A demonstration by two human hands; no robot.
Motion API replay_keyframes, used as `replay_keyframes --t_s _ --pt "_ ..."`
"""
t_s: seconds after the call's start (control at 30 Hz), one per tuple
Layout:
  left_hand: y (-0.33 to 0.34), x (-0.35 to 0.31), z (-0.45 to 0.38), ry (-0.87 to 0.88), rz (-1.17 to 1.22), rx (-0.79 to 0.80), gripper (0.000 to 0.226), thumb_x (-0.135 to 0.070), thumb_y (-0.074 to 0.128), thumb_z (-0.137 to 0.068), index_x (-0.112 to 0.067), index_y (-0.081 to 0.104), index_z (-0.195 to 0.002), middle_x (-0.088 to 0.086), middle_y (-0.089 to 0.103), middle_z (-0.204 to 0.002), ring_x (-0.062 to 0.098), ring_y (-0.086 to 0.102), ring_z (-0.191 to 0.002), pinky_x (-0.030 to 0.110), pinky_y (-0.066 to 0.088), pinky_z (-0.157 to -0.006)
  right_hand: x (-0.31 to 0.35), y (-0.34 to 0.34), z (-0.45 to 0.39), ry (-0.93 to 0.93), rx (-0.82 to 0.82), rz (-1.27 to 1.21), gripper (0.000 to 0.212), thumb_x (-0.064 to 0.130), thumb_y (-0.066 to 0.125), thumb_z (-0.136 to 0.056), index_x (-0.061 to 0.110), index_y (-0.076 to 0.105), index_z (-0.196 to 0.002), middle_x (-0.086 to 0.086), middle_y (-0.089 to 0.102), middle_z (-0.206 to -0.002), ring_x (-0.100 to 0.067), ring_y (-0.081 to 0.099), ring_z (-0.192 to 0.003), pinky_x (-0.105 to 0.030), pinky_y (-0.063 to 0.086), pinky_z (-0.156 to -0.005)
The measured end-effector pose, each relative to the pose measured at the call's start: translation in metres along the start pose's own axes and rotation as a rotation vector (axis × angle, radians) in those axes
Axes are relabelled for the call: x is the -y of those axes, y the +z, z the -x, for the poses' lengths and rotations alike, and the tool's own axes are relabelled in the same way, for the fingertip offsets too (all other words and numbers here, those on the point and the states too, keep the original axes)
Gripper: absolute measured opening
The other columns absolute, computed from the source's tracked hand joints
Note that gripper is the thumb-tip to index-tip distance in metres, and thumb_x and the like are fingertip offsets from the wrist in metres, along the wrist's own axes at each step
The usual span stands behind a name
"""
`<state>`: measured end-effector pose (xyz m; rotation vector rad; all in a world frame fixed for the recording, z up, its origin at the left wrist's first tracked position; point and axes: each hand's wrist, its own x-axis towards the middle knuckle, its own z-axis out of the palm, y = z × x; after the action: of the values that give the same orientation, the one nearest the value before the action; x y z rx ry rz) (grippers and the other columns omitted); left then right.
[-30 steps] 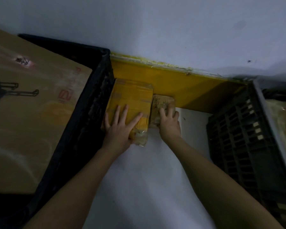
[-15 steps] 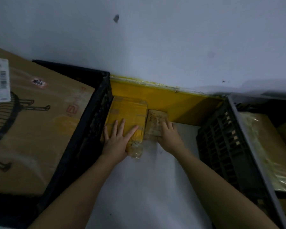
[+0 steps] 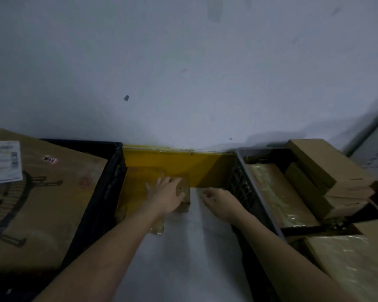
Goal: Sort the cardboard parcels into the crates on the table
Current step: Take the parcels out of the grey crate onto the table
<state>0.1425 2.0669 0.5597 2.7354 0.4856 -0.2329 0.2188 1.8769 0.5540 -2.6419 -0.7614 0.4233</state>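
Between the two crates, a yellow taped parcel [image 3: 134, 190] lies on the white table [image 3: 179, 253]. A small brown parcel [image 3: 185, 198] sits against its right side. My left hand [image 3: 165, 198] rests flat across the yellow parcel, its thumb side touching the small one. To the right, my right hand [image 3: 219, 202] hovers just above the table with loosely curled fingers and holds nothing. The black crate [image 3: 110, 184] on the left holds a large printed cardboard box [image 3: 42, 205]. Several brown parcels [image 3: 327, 171] fill the dark crate [image 3: 241, 168] on the right.
A yellow board [image 3: 196, 165] runs along the back of the table under the grey wall. A white shipping label [image 3: 3, 162] lies on the large box. The gap between the crates is narrow, and both crate walls stand close to my forearms.
My right hand has come off the small brown parcel and moved right. My left hand has slid right toward the small parcel. The view has tilted up, showing more of the right crate.
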Motion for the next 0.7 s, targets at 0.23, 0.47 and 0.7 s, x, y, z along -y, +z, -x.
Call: replay_keyframes --t_s 0.23,0.47,0.7 --pt "-0.04 -0.073 0.019 0.094 -0.014 -0.138 0.059 -0.07 0.037 -0.09 -0.044 0.038 -0.144 -0.001 0.039 -0.152 0.03 0.029 -0.142 0.057 0.029 -0.109 -0.016 -0.086 0.05 -0.121 -0.177 0.089 0.042 0.049 0.048 -0.096 0.022 0.062 -0.125 -0.003 0.067 -0.118 -0.022 0.062 -0.106 -0.042 0.053 -0.088" --pt "-0.06 -0.131 0.051 0.163 0.116 -0.248 0.049 -0.065 0.043 -0.093 -0.041 0.048 -0.136 0.0 0.053 -0.136 0.026 0.045 -0.129 0.046 0.042 -0.103 -0.058 -0.149 0.086 -0.106 -0.225 -0.012 0.049 0.052 0.04 -0.098 0.023 0.063 -0.129 0.0 0.063 -0.129 -0.023 0.057 -0.117 -0.045 0.05 -0.095" --pt "-0.039 -0.205 0.073 0.203 0.109 -0.259 0.049 -0.063 0.043 -0.095 -0.039 0.047 -0.137 -0.003 0.054 -0.132 0.024 0.047 -0.123 0.047 0.044 -0.099 -0.116 -0.172 0.122 -0.147 -0.235 0.017 0.05 0.056 0.04 -0.097 0.026 0.059 -0.133 -0.002 0.065 -0.126 -0.018 0.059 -0.102 -0.036 0.049 -0.082"
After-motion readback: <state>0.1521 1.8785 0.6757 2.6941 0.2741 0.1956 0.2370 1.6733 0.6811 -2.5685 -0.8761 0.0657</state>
